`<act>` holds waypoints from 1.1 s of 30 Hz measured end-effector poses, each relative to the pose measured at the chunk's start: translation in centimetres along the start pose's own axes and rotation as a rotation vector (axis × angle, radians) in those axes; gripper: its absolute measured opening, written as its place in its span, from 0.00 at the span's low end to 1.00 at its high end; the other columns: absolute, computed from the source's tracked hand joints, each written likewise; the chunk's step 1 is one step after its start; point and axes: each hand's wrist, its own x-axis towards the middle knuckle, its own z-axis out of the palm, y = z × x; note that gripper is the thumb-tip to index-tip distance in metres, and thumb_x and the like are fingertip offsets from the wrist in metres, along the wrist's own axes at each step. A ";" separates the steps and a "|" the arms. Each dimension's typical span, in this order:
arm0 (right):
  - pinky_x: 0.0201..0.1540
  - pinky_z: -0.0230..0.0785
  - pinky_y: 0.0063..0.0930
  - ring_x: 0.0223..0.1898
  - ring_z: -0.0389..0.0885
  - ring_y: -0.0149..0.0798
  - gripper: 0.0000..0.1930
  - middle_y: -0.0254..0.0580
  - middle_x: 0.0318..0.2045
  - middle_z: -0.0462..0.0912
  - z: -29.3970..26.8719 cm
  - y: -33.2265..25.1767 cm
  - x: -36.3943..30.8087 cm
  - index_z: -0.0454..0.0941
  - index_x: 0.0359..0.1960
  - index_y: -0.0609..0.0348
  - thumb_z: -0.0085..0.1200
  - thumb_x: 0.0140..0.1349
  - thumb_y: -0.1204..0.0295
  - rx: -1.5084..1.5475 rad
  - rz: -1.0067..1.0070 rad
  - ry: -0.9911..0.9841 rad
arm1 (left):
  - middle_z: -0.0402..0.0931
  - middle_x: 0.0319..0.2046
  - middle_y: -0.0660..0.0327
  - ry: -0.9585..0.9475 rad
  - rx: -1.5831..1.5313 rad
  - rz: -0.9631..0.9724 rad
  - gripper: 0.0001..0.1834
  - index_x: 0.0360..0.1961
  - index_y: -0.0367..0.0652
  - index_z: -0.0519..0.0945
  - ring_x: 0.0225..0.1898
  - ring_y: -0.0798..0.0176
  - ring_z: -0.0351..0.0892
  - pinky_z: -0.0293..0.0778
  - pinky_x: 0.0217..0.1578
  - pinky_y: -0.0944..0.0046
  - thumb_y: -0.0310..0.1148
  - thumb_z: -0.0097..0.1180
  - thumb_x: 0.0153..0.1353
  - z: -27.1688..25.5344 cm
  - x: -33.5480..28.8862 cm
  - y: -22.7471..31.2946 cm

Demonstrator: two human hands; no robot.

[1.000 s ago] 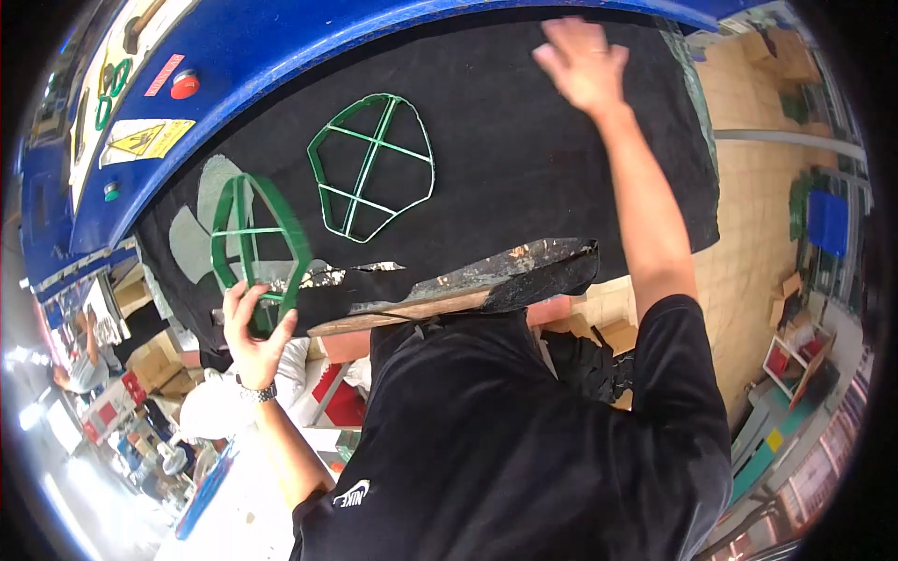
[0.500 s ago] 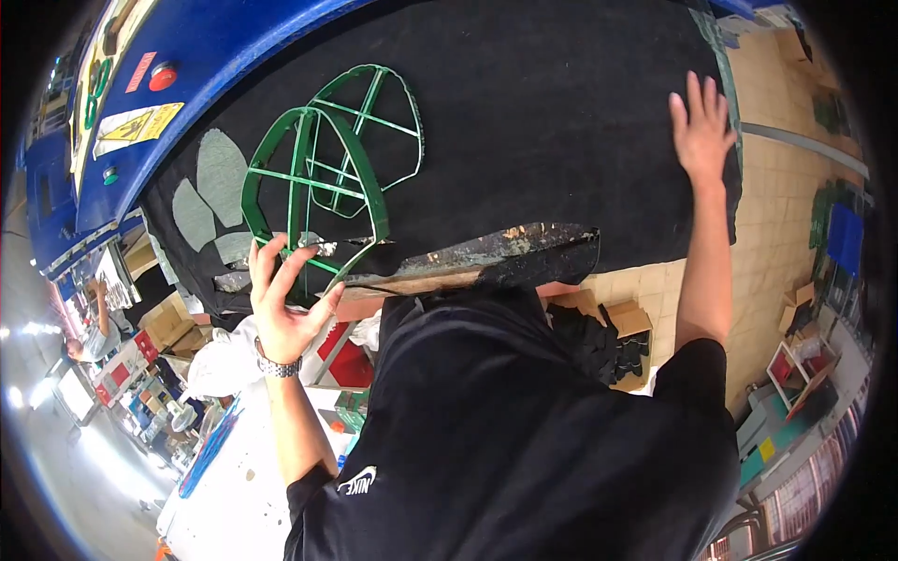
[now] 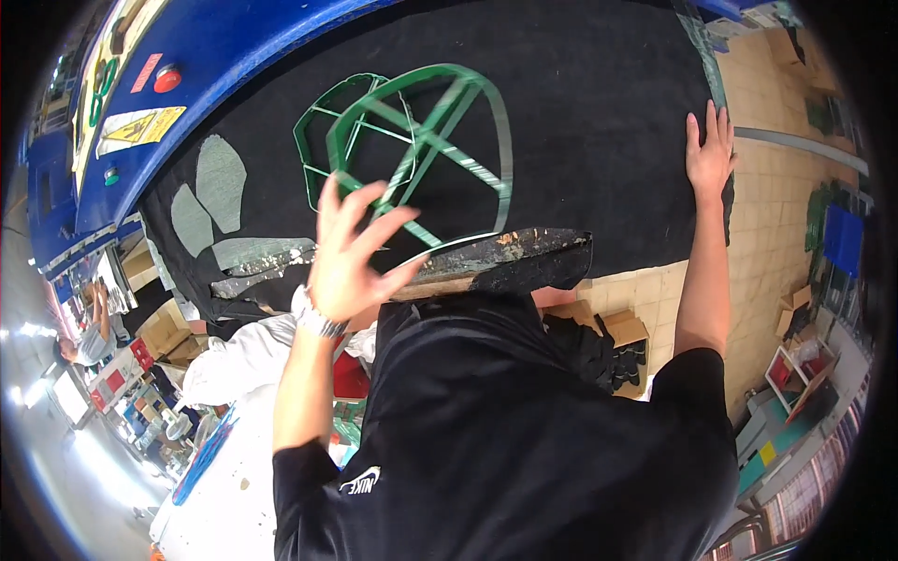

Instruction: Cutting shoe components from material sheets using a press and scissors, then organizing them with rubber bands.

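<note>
My left hand (image 3: 354,248), slightly smeared by motion, grips the near left part of a green metal cutting die (image 3: 433,138). This die is a rounded frame with crossing bars, raised above the black sheet material (image 3: 599,122). A second green cutting die (image 3: 301,142) lies on the sheet behind and left of it, partly covered by the first. Far to the right, my right hand (image 3: 711,157) rests flat with its fingers stretched out along the sheet's right edge. Sole-shaped cut-outs (image 3: 221,182) in the sheet at the left show a grey-green surface beneath.
A blue machine body (image 3: 220,75) with a red push button (image 3: 167,79) runs along the far left. A worn, paint-flecked board edge (image 3: 505,251) lies between the sheet and my body. Cardboard boxes (image 3: 625,327) stand below on the tiled floor (image 3: 762,196). Another person (image 3: 94,332) is at the far left.
My left hand has carried the upper die to the right and turned it, uncovering more of the lying die's left side. My right hand has slid slightly nearer along the sheet's edge.
</note>
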 end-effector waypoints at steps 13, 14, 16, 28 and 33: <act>0.73 0.42 0.71 0.78 0.51 0.48 0.34 0.37 0.78 0.57 0.0 0.3 0.1 0.62 0.75 0.35 0.42 0.72 0.39 0.002 0.002 0.024 | 0.69 0.60 0.59 0.104 0.147 -0.081 0.27 0.51 0.58 0.85 0.68 0.22 0.53 0.41 0.60 0.08 0.45 0.75 0.47 11.8 7.6 2.0; 0.73 0.43 0.69 0.78 0.52 0.47 0.34 0.37 0.78 0.56 0.0 0.1 0.1 0.61 0.76 0.34 0.41 0.72 0.38 -0.032 0.004 0.012 | 0.68 0.62 0.59 0.103 0.141 -0.118 0.27 0.51 0.58 0.85 0.70 0.22 0.51 0.39 0.60 0.08 0.46 0.74 0.48 11.8 7.5 1.9; 0.73 0.42 0.71 0.78 0.53 0.49 0.34 0.39 0.77 0.58 -0.4 -0.1 -0.1 0.63 0.75 0.37 0.43 0.72 0.40 -0.010 0.000 0.016 | 0.67 0.63 0.58 0.102 0.154 -0.118 0.27 0.52 0.58 0.84 0.71 0.21 0.49 0.39 0.60 0.08 0.46 0.74 0.49 12.3 7.3 2.0; 0.75 0.47 0.60 0.76 0.55 0.58 0.44 0.50 0.74 0.62 -6.1 -16.1 -7.3 0.70 0.70 0.46 0.73 0.50 0.53 0.598 -0.711 -0.219 | 0.81 0.22 0.60 -0.006 -0.236 -0.450 0.19 0.48 0.39 0.83 0.24 0.59 0.83 0.77 0.27 0.62 0.36 0.70 0.58 10.2 0.1 3.0; 0.77 0.38 0.62 0.77 0.56 0.53 0.43 0.48 0.72 0.65 -4.6 -18.1 -6.9 0.71 0.68 0.50 0.74 0.48 0.54 0.503 -0.735 -0.272 | 0.86 0.30 0.55 0.034 -0.660 -0.705 0.24 0.55 0.29 0.78 0.28 0.65 0.87 0.81 0.33 0.66 0.34 0.68 0.63 11.7 0.9 2.1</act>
